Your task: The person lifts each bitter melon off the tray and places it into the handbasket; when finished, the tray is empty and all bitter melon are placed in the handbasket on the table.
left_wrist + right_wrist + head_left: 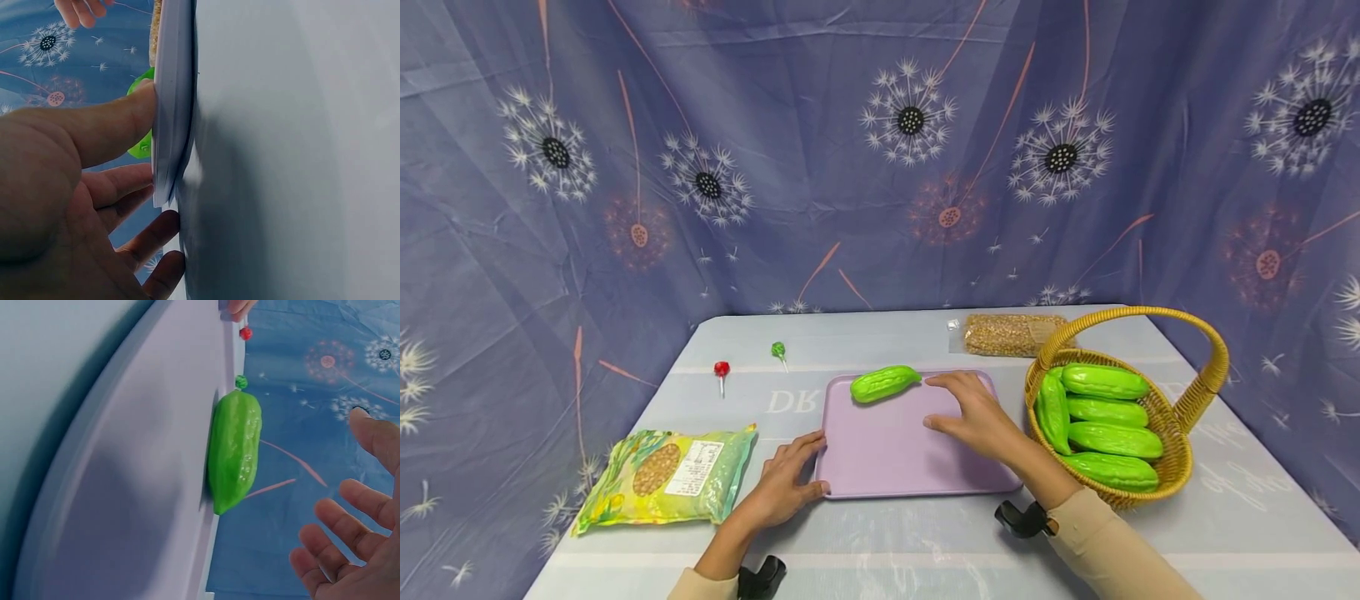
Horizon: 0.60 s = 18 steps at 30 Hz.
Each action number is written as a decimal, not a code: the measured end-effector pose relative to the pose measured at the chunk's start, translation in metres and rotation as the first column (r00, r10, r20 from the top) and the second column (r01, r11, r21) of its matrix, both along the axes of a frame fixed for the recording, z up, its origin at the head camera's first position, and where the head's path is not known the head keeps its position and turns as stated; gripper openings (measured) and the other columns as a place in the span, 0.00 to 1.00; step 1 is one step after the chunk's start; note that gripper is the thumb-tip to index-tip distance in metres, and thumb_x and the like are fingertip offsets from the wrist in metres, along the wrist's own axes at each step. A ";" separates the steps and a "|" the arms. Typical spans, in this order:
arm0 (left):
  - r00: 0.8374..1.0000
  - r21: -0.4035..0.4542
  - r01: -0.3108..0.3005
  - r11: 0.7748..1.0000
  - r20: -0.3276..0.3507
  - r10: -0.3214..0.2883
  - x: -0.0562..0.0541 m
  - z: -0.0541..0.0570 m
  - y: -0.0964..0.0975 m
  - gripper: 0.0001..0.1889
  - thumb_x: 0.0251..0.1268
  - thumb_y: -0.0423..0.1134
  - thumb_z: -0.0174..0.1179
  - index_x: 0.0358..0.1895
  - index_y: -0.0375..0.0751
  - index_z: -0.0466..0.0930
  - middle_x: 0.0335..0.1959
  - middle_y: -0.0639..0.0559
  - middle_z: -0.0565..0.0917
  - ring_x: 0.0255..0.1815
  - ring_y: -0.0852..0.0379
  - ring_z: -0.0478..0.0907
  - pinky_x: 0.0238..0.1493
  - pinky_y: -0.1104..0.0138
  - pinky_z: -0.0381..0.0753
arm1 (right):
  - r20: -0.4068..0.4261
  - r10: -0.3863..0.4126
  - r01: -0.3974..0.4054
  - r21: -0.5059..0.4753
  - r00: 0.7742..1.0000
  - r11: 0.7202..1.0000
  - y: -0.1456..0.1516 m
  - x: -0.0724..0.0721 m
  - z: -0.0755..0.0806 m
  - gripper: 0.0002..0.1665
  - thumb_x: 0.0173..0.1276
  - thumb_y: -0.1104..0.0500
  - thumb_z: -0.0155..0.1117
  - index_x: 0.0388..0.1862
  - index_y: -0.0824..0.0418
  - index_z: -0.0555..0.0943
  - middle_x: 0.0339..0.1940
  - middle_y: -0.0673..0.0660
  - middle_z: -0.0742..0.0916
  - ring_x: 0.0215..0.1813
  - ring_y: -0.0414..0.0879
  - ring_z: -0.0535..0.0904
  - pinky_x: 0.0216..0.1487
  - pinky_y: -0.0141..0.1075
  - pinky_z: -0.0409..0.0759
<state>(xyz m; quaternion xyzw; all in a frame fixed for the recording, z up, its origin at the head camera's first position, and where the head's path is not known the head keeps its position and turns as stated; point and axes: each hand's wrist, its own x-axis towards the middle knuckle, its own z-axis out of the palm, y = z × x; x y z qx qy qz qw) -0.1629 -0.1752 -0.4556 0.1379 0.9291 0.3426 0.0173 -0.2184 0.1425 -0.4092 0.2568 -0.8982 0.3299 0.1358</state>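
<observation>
A green bitter melon (883,384) lies near the back edge of a lilac tray (880,458), its stem end toward the right. My right hand (973,417) hovers over the tray's right half, fingers spread and holding nothing, just right of the melon. In the right wrist view that hand (356,531) appears apart from the melon (235,450). At the tray's left side, my left hand (786,479) touches the rim with its thumb near the front corner and fingertips farther back. The left wrist view shows the thumb (119,122) against the tray's edge (172,112).
Right of the tray stands a yellow wicker basket (1183,467) with several bitter melons (1112,437). Behind it lies a clear bag of grain (1007,335). On the left are a green-yellow packet (662,479), a red lollipop (722,368) and a green lollipop (778,350).
</observation>
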 end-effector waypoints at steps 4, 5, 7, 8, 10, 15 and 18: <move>1.000 -0.002 -0.003 1.000 0.000 0.003 0.000 -0.001 0.001 0.32 0.52 0.40 0.68 0.63 0.39 0.71 0.68 0.51 0.68 0.60 0.48 0.66 0.49 0.60 0.57 | 0.062 -0.002 0.002 0.007 0.998 1.000 -0.006 -0.009 -0.004 0.34 0.54 0.49 0.71 0.59 0.59 0.76 0.56 0.56 0.80 0.60 0.53 0.71 0.59 0.51 0.69; 1.000 0.000 -0.003 1.000 -0.001 0.003 0.000 -0.001 0.001 0.32 0.52 0.40 0.68 0.63 0.39 0.71 0.68 0.51 0.68 0.60 0.48 0.66 0.49 0.60 0.57 | 0.076 -0.005 0.004 0.010 0.997 1.000 -0.007 -0.012 -0.005 0.34 0.55 0.49 0.71 0.60 0.59 0.75 0.56 0.56 0.80 0.59 0.53 0.71 0.58 0.50 0.69; 1.000 0.002 -0.002 1.000 -0.004 0.002 0.000 -0.001 0.001 0.32 0.52 0.40 0.68 0.63 0.39 0.71 0.68 0.51 0.68 0.60 0.48 0.66 0.49 0.59 0.57 | 0.094 -0.012 0.011 0.016 0.996 1.000 -0.009 -0.016 -0.007 0.34 0.55 0.48 0.71 0.60 0.59 0.75 0.56 0.56 0.80 0.59 0.53 0.72 0.58 0.50 0.70; 1.000 0.003 -0.002 1.000 -0.005 0.002 0.000 -0.001 0.001 0.32 0.52 0.40 0.68 0.63 0.38 0.71 0.68 0.51 0.68 0.60 0.48 0.66 0.48 0.60 0.57 | 0.108 -0.013 0.012 0.012 0.994 1.000 -0.010 -0.018 -0.007 0.34 0.55 0.48 0.71 0.60 0.59 0.75 0.56 0.56 0.80 0.59 0.53 0.71 0.58 0.50 0.70; 1.000 0.003 -0.002 1.000 -0.005 0.002 0.000 -0.001 0.001 0.32 0.51 0.40 0.68 0.63 0.38 0.71 0.68 0.51 0.68 0.60 0.48 0.66 0.48 0.60 0.57 | 0.118 -0.016 0.014 0.020 0.993 1.000 -0.012 -0.022 -0.009 0.34 0.55 0.48 0.70 0.60 0.59 0.75 0.56 0.57 0.80 0.59 0.54 0.72 0.58 0.51 0.70; 1.000 0.000 -0.004 1.000 -0.003 0.004 0.000 -0.001 0.001 0.32 0.52 0.39 0.68 0.63 0.38 0.71 0.69 0.50 0.68 0.60 0.48 0.66 0.48 0.60 0.57 | 0.149 -0.022 0.016 0.038 0.989 0.999 -0.018 -0.032 -0.011 0.35 0.56 0.48 0.70 0.61 0.58 0.74 0.57 0.57 0.79 0.62 0.57 0.70 0.60 0.53 0.69; 1.000 0.001 -0.007 1.000 -0.002 0.007 0.000 0.000 0.001 0.32 0.51 0.39 0.68 0.63 0.38 0.71 0.69 0.50 0.68 0.60 0.48 0.66 0.48 0.59 0.57 | 0.166 -0.028 0.020 0.054 0.986 0.998 -0.022 -0.039 -0.012 0.35 0.56 0.47 0.70 0.62 0.57 0.74 0.58 0.57 0.79 0.62 0.56 0.70 0.60 0.52 0.69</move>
